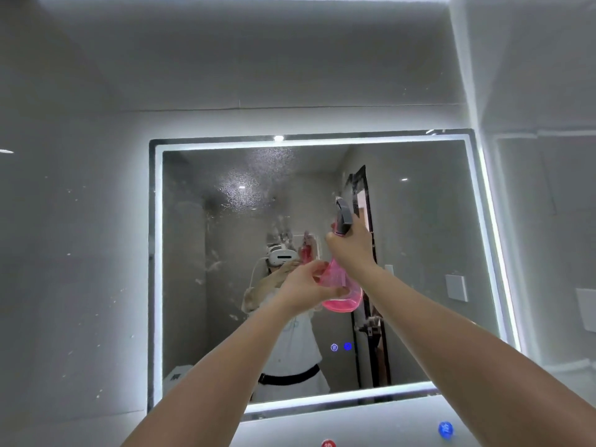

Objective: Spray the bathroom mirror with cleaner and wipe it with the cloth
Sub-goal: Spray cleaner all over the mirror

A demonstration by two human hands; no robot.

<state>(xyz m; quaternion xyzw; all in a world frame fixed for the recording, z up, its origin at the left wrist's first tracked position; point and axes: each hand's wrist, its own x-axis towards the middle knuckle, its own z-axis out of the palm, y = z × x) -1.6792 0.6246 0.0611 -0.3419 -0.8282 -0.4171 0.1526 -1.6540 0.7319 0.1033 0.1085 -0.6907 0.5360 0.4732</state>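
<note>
The right hand (350, 250) grips the pink spray bottle (342, 296) at its neck, and the left hand (306, 287) clasps its body, both blocking the mirror's (419, 237) centre. Droplets (245, 188) speckle the glass at the upper left. Blue touch icons (341, 346) glow lower down.

Two blue touch icons (334, 347) on mirror (419, 253)

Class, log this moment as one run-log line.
right hand: grips spray bottle neck | left hand: holds bottle body | mirror: droplets upper left
</note>
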